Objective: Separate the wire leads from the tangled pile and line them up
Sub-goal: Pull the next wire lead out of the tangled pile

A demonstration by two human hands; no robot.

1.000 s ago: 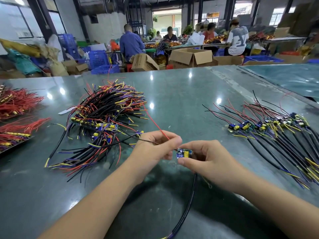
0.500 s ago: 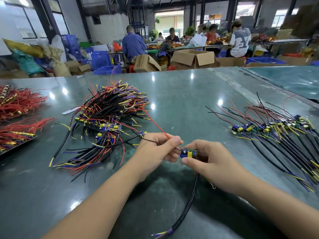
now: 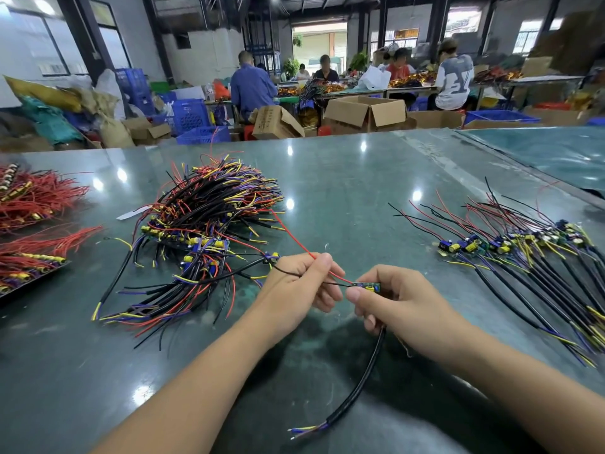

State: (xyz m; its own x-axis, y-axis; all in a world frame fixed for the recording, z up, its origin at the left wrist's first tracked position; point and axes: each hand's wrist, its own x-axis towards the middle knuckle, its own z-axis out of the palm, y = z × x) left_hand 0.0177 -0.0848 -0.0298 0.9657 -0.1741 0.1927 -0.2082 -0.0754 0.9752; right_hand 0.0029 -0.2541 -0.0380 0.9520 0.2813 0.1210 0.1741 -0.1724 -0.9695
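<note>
**One lead nearly free of the pile**

The green table (image 3: 343, 178) carries two groups of work. On the left sits the tangled pile (image 3: 203, 231), a thick heap of black, red, yellow and purple wires with small boards buried in it. On the right, well apart, lies the lined-up row (image 3: 510, 247), its boards set side by side and its cables fanned toward the near right edge. At the far left are red wire bundles (image 3: 29, 204), not part of this sort as far as I can judge.

Between the two groups, both hands work on one wire lead. The right hand (image 3: 402, 303) has its fingers curled round the small board (image 3: 368, 286) and the top of the black cable (image 3: 357, 385), which hangs down to stripped ends near the table's front. The left hand (image 3: 301, 286) pinches the thin red wire (image 3: 294, 239) and a thin black wire close to the board; both wires trail back to the pile.

Compared with a second ago, the board has moved right, away from the left hand, and a short stretch of red and black wire now shows between the two hands. That suggests the thin wires are being drawn through the left fingers to straighten them and clear them from the heap. The red wire's far end still lies against the pile, so the lead is probably not yet fully free.
</note>
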